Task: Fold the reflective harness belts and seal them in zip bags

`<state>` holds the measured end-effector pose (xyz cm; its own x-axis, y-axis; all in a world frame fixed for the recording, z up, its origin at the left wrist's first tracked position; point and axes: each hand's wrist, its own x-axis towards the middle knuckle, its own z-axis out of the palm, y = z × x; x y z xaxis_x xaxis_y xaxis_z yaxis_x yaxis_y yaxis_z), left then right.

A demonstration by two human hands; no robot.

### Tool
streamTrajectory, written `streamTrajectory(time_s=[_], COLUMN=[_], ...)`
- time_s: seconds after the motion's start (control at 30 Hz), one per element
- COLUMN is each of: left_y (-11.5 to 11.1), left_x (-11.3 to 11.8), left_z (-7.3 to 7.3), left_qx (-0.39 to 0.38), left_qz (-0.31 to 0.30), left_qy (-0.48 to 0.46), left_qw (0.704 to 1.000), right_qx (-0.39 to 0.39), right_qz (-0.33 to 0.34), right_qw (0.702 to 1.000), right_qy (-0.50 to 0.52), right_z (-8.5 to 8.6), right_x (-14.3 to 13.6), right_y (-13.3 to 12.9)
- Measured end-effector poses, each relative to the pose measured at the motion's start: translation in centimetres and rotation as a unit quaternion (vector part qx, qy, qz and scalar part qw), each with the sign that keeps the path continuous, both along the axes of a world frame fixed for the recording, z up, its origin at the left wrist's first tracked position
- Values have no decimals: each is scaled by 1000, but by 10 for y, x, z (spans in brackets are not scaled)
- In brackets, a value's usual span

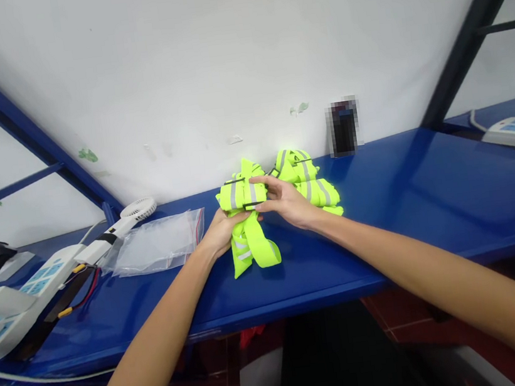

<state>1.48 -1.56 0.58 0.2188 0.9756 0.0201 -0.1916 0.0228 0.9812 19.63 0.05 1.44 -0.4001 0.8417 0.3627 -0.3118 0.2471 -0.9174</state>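
Note:
Between my hands is a folded bundle of neon-yellow reflective strap (237, 195), with silver bands and dark buckle pieces. My left hand (221, 231) grips it from below on the left, its fingertips partly hidden behind the fabric. On the right side, my right hand (287, 202) pinches the bundle with thumb and forefinger. Loose yellow ends hang from its lower side towards the front of the blue table (324, 266). Just behind my right hand, more folded neon-yellow straps (318, 192) lie in a pile near the wall, partly covered by that hand.
Clear plastic bags (155, 244) lie left of my hands. Beyond them are a white handheld fan (139, 210), a white power strip (51, 280) and cables with yellow connectors (65, 312). A pixelated dark object (344, 128) stands against the wall. Blue frame posts rise at the left.

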Motion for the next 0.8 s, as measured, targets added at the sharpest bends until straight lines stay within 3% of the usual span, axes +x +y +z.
streamTrajectory(time_s=[0.37,0.57,0.8], left_y=[1,2,3], left_x=[2,1,-1], left_z=[-3,-2,-3], left_qx=[68,70,15], left_qz=[89,79,77], left_qy=[55,59,31], left_qw=[992,993,996], right_qx=[86,106,106], right_qz=[-28,-51,-35], right_qw=[996,993,993], right_qy=[-25,-21,-24], right_z=[-7,-7,-10], right_x=[-4,-6,-6], right_y=[-2,-3,-1])
